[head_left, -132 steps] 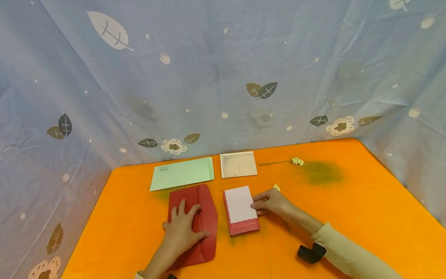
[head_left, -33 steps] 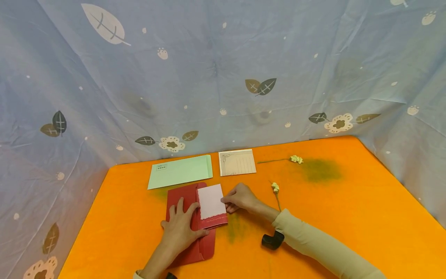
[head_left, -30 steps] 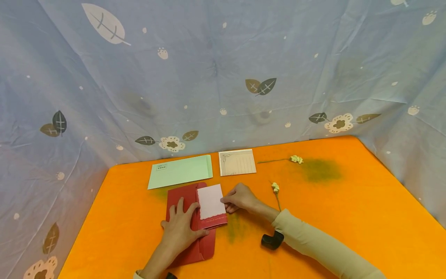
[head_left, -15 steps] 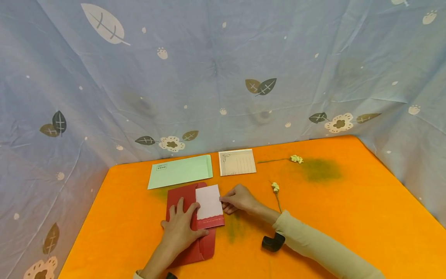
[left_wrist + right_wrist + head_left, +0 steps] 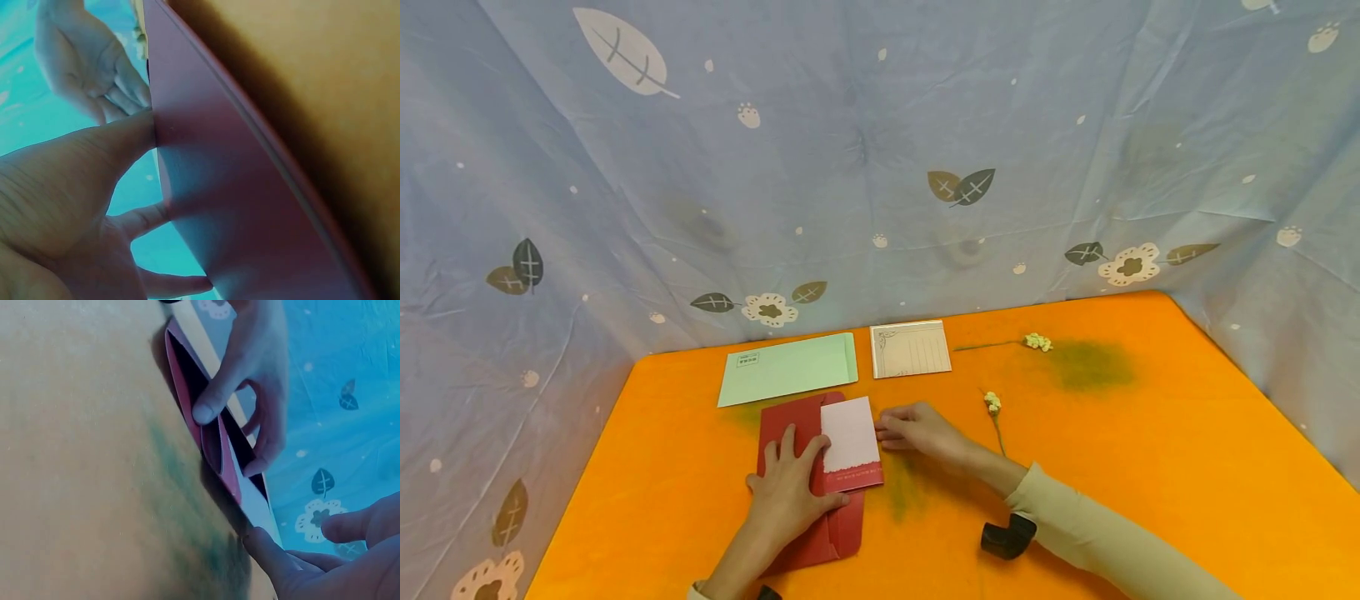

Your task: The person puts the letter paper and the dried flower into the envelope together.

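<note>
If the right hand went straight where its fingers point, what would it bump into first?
Probably the pink and white card: its edge is right by the right hand. I can't tell whether they touch.

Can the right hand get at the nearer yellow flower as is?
Probably yes. The right hand grips nothing, thumb and fingers apart, and the nearer yellow flower lies beside it with its bloom uncovered. Only the stem's lower end disappears behind the forearm.
</note>
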Action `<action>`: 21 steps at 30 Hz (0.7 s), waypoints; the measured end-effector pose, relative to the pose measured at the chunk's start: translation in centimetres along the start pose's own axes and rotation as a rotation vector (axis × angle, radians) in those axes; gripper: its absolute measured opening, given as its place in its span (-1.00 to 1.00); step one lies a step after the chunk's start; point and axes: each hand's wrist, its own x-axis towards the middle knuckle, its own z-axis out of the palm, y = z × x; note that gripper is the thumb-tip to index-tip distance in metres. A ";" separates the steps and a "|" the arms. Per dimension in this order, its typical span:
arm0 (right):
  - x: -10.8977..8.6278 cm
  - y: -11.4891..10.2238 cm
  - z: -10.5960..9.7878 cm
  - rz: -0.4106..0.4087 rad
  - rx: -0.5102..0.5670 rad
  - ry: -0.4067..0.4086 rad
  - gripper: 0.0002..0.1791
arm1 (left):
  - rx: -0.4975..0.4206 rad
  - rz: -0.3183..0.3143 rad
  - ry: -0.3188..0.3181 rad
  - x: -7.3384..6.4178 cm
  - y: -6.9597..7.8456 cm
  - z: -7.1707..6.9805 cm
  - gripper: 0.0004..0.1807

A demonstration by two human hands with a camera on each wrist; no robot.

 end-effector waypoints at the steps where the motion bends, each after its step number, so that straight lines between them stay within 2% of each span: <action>1: 0.0 0.0 0.1 -0.008 0.000 -0.011 -0.54 | 0.000 -0.001 -0.001 0.0 0.0 0.0 -0.13; 9: 0.2 0.2 0.9 -0.030 -0.036 -0.034 -0.53 | -0.001 -0.007 -0.008 0.0 0.0 0.1 -0.12; 21: 0.8 0.5 1.8 -0.023 -0.012 -0.047 -0.51 | -0.008 -0.003 0.016 0.0 -0.1 0.3 -0.13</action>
